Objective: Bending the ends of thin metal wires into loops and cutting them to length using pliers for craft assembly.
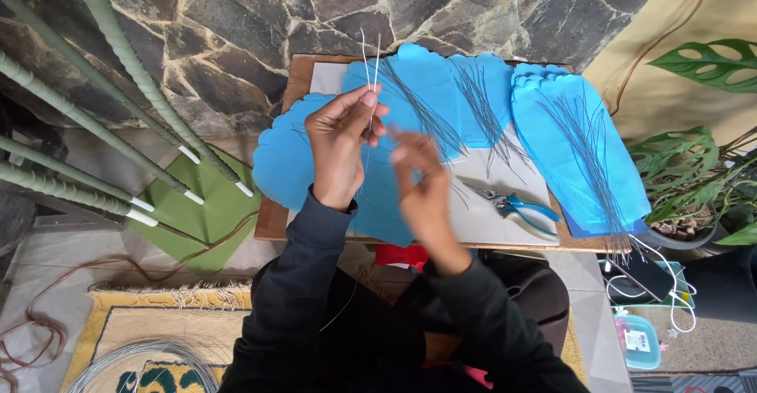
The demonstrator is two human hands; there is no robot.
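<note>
Head view: our left hand (341, 145) is raised, fingers pinching two thin wires (371, 62) upright; our blurred right hand (422, 180) has fingers curled, grip unclear, over blue petals (284, 164), beside one pair of pliers (516, 208).

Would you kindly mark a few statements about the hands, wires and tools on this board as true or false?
1. The left hand pinches thin wires that point upward. True.
2. The pliers have red handles. False: the handles are blue.
3. The right hand grips the pliers. False: they lie apart on the board, right of that hand.
4. Bundles of wire lie on blue petal-shaped sheets. True.
5. Green wrapped stems stand at the left. True.
</note>
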